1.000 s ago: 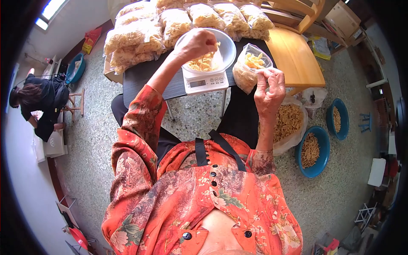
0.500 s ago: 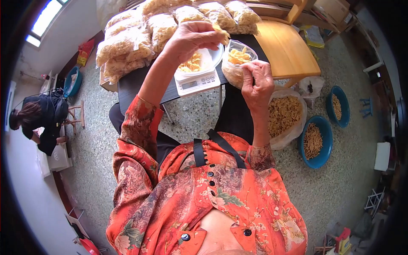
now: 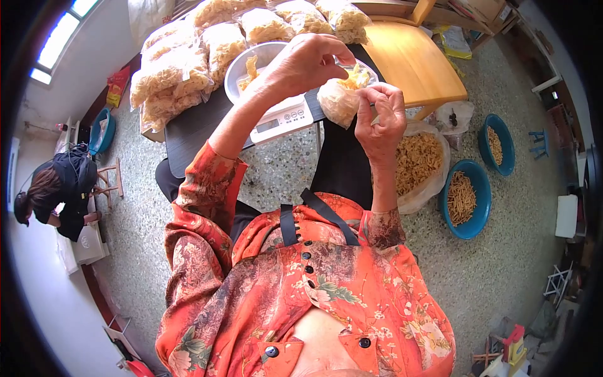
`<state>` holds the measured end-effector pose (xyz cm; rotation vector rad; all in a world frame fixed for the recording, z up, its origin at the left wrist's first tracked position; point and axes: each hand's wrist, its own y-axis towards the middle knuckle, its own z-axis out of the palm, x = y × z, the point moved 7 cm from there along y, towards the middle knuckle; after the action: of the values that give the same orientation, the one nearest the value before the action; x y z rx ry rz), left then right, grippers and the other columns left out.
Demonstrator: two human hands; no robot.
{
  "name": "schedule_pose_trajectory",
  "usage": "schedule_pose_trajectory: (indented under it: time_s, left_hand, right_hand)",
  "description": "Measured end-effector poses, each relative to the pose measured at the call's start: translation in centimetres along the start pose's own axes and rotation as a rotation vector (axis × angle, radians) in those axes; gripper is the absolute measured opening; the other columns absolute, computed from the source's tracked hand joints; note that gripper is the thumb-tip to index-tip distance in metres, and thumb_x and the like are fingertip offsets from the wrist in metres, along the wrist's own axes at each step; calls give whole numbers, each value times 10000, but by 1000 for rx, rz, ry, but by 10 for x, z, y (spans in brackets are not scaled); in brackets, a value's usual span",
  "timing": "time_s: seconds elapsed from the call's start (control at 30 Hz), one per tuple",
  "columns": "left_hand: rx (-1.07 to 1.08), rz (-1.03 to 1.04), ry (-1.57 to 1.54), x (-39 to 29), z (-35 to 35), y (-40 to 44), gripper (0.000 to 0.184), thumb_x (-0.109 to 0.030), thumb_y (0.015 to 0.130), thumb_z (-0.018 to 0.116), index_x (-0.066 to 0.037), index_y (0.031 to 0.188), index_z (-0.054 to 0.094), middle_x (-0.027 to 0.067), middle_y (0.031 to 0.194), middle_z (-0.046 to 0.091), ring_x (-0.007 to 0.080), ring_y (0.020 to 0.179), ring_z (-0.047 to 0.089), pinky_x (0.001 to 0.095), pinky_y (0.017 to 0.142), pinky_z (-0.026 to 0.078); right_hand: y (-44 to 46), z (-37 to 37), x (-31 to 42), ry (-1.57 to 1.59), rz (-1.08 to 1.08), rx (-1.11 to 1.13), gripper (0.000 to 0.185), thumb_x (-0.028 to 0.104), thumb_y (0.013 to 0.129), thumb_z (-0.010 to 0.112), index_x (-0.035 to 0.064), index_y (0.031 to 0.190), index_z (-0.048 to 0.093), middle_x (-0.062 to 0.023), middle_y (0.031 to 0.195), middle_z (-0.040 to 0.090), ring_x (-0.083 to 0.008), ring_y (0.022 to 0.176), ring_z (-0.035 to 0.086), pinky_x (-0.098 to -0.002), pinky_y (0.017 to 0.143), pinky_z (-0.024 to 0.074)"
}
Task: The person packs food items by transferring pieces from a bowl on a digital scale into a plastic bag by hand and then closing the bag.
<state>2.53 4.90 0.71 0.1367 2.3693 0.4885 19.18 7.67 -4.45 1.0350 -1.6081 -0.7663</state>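
Head view. Clock directions are taken from the clear plastic bag (image 3: 338,105), with 12 o'clock pointing away from the person. The bag, mouth up and filled with dried yellow flakes (image 3: 358,78), is at the near right corner of the bench (image 3: 195,135). The right hand (image 3: 382,119), at 3 o'clock, pinches the bag's rim between thumb and fingers. The left hand (image 3: 308,63), at 11 o'clock, hovers beside the mouth; its fingers curve away from the thumb, and no flake shows between them.

Hazards:
1. Spillage. Flakes crowd the mouth; a narrow or folded rim could send pieces outside.
2. Tipping. How firmly the bench supports the bag cannot be told; a slipped pinch could topple it toward 6 o'clock.
3. False reading. The left forearm passes above the white bowl (image 3: 233,76), at 10 o'clock; contact could jolt the digital scale (image 3: 279,130), at 8 o'clock.
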Motion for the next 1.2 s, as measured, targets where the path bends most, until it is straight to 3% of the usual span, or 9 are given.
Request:
schedule_pose_trajectory:
  time_s: [0.13,0.3,0.43,0.53,0.67,0.8,0.83,0.97,1.2]
  left_hand:
    - [67,42,16,-2,-3,-6,282,-108,806,784,-118,1085,742,-17,901,651,66,669,517,250,613,461]
    - [255,43,21,-9,20,-23,535,-103,782,790,-163,1295,650,52,1300,639,143,743,601,286,633,499]
    - [200,216,92,-8,37,-22,530,-129,738,790,-81,1249,661,96,1279,649,308,1108,640,408,911,514]
    - [297,32,208,3,51,-25,497,-137,728,790,-44,1203,674,127,1239,664,325,1130,630,421,986,481]
    - [242,110,134,-1,43,-17,445,-160,729,798,-34,1145,701,145,1193,682,326,1088,650,413,945,506]
    - [335,-236,-192,9,5,-19,363,-118,819,777,-97,1176,720,82,1153,723,94,696,668,260,554,529]
    - [169,-79,-321,12,-10,-19,277,-82,848,750,-95,1124,742,60,1088,738,68,592,633,221,473,479]
    - [78,-241,-127,52,-52,-34,160,-109,822,771,-57,971,740,38,963,734,80,652,635,259,582,528]
    - [310,-341,518,78,-50,-74,358,-63,648,789,-109,993,704,64,986,676,263,981,641,382,856,518]
  right_hand:
    - [-1,1,0,1,-8,-11,146,-17,800,725,60,919,695,-104,917,624,-261,798,659,-361,689,560]
    - [-1,0,-2,-15,2,19,148,-22,808,724,53,928,681,-119,916,630,-275,832,659,-371,723,553]
    - [-1,1,-1,-4,-24,35,152,-35,814,718,43,936,672,-131,919,639,-290,869,656,-381,763,545]
    - [-1,4,1,8,-58,35,145,-29,813,704,45,934,675,-137,918,627,-306,829,660,-391,702,544]
    - [1,4,2,-41,-66,42,119,-15,826,708,32,930,674,-142,919,634,-311,859,657,-401,729,541]
    - [-1,2,-3,-10,8,33,98,-1,837,719,23,918,669,-138,912,637,-308,871,654,-404,748,538]
    - [-2,3,-3,-9,11,33,98,-1,837,719,23,918,669,-138,912,637,-308,871,654,-404,748,538]
    - [0,3,-2,-16,28,34,87,2,842,720,23,898,657,-125,911,639,-292,873,649,-395,760,537]
    - [1,8,3,-21,-5,56,77,4,850,713,24,893,653,-114,909,641,-281,875,648,-385,765,538]
